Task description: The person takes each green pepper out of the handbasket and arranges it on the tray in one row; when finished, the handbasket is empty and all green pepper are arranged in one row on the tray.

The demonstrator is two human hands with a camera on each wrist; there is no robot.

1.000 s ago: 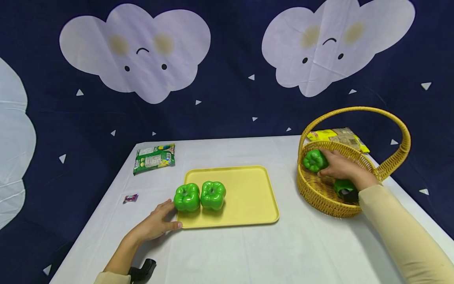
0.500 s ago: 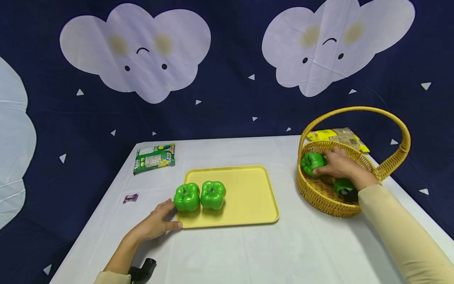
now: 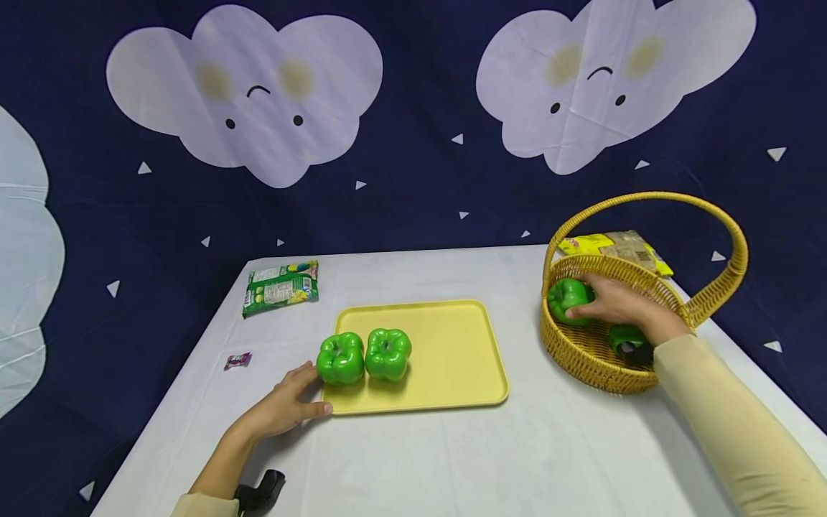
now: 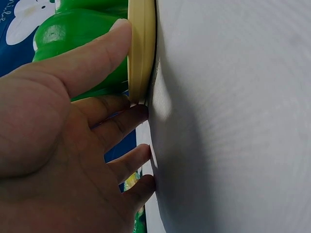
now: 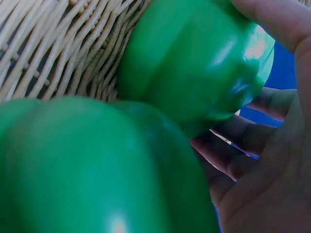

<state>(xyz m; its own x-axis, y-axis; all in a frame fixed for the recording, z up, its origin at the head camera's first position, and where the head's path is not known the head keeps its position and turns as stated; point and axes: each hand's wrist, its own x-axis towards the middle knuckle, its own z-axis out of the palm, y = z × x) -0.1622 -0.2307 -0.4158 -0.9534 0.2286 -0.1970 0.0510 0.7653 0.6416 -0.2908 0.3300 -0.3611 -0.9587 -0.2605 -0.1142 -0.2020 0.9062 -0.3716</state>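
My right hand [image 3: 612,300] reaches into the wicker basket [image 3: 591,370] and grips a green bell pepper [image 3: 568,301] at the basket's left side. In the right wrist view, thumb and fingers curve round that bell pepper [image 5: 194,63]. Another green bell pepper [image 5: 87,165] sits in the basket nearer the wrist, partly hidden in the head view. On the left, my left hand [image 3: 282,408] rests at the near-left corner of a yellow tray [image 3: 452,352], thumb and fingertips touching its rim. Two green bell peppers, one left [image 3: 340,359] and one right [image 3: 388,355], stand side by side on the tray.
A green snack packet [image 3: 281,288] lies at the back left of the white table [image 3: 452,459]. In front of it is a small wrapped candy [image 3: 237,361]. A yellow packet [image 3: 617,251] lies behind the basket, whose tall handle [image 3: 652,197] arches above it.
Within the basket, the right hand and its bell pepper have shifted slightly left and toward me, settling against the left wall. The left hand, tray and its peppers are unmoved.
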